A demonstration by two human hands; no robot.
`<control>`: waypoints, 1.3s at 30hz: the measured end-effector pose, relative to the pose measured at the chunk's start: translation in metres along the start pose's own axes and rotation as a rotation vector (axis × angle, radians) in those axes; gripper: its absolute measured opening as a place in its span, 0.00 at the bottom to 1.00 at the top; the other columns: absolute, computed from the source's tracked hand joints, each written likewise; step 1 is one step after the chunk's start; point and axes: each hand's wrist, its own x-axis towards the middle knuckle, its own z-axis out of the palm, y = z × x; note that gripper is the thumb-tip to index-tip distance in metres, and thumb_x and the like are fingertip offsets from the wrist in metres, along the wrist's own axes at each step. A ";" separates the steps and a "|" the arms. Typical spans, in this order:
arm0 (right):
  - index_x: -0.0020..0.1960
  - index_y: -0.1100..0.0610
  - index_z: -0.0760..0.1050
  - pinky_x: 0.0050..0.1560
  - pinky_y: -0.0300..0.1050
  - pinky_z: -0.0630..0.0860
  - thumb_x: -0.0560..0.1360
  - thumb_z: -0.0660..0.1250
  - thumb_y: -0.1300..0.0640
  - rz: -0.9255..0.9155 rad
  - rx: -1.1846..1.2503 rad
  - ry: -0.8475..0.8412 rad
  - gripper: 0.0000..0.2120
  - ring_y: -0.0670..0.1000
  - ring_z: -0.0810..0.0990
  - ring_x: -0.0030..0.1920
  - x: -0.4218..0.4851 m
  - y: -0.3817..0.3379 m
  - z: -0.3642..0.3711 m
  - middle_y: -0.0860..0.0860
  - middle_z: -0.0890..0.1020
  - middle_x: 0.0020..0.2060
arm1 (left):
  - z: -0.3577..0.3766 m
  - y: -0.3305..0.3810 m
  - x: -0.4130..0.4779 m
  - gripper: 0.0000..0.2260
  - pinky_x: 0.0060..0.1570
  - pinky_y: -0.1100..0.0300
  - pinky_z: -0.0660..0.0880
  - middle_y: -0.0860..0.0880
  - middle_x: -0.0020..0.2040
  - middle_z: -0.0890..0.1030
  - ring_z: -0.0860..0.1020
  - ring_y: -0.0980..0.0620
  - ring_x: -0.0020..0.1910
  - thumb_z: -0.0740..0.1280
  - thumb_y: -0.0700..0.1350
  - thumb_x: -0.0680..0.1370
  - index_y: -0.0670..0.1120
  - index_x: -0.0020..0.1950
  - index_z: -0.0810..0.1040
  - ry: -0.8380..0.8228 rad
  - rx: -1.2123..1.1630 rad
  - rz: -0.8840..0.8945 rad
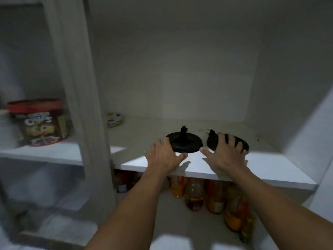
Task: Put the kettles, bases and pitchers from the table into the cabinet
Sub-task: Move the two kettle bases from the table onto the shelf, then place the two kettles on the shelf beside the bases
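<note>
Forearms nearest you, both reaching onto the cabinet shelf (261,170). Left hand (164,156): open grip, fingertips at the near rim of the left base (185,143), flat on the shelf, plug upright. Right hand (226,154): fingers spread over the tilted right base (228,142); closure unclear. Bases: likely light, rigid, smooth plastic; take by the rim. Below your grips: bottles (194,194). Left compartment: cereal tub (40,122)

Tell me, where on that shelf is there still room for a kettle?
Bare shelf lies behind the two black bases, back to the wall, and between the left base and the small plate. The front edge is crowded by both hands.
</note>
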 end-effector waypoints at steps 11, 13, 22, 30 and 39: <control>0.73 0.45 0.64 0.72 0.64 0.62 0.75 0.63 0.36 -0.595 0.228 -0.333 0.30 0.63 0.64 0.74 -0.315 -0.194 0.077 0.54 0.64 0.76 | -0.178 -0.221 -0.323 0.29 0.69 0.36 0.59 0.44 0.71 0.67 0.66 0.41 0.71 0.63 0.61 0.75 0.48 0.71 0.64 0.258 0.274 -0.456; 0.73 0.46 0.66 0.70 0.61 0.65 0.75 0.64 0.37 -0.703 0.267 -0.435 0.30 0.63 0.67 0.72 -0.378 -0.231 0.085 0.54 0.65 0.75 | -0.212 -0.256 -0.388 0.28 0.70 0.36 0.56 0.44 0.74 0.65 0.64 0.41 0.73 0.62 0.59 0.77 0.48 0.73 0.63 0.297 0.319 -0.585; 0.73 0.53 0.66 0.65 0.53 0.71 0.78 0.62 0.41 -1.032 0.314 -0.869 0.28 0.59 0.72 0.69 -0.584 -0.342 0.122 0.54 0.69 0.72 | -0.267 -0.358 -0.575 0.16 0.58 0.46 0.73 0.44 0.61 0.73 0.74 0.41 0.62 0.63 0.52 0.77 0.45 0.61 0.70 0.644 0.196 -1.117; 0.64 0.57 0.73 0.52 0.48 0.77 0.72 0.70 0.40 -0.786 0.323 -1.208 0.28 0.59 0.80 0.57 -0.662 -0.414 0.195 0.57 0.82 0.57 | -0.255 -0.438 -0.609 0.35 0.51 0.53 0.75 0.40 0.58 0.80 0.79 0.40 0.57 0.74 0.61 0.67 0.39 0.65 0.73 1.006 -0.370 -1.685; 0.50 0.59 0.81 0.48 0.50 0.79 0.71 0.73 0.56 -0.518 0.523 -1.249 0.10 0.58 0.81 0.42 -0.668 -0.444 0.230 0.56 0.83 0.39 | -0.255 -0.476 -0.594 0.11 0.46 0.56 0.70 0.40 0.50 0.82 0.77 0.42 0.47 0.66 0.45 0.76 0.38 0.53 0.78 1.089 -0.396 -1.561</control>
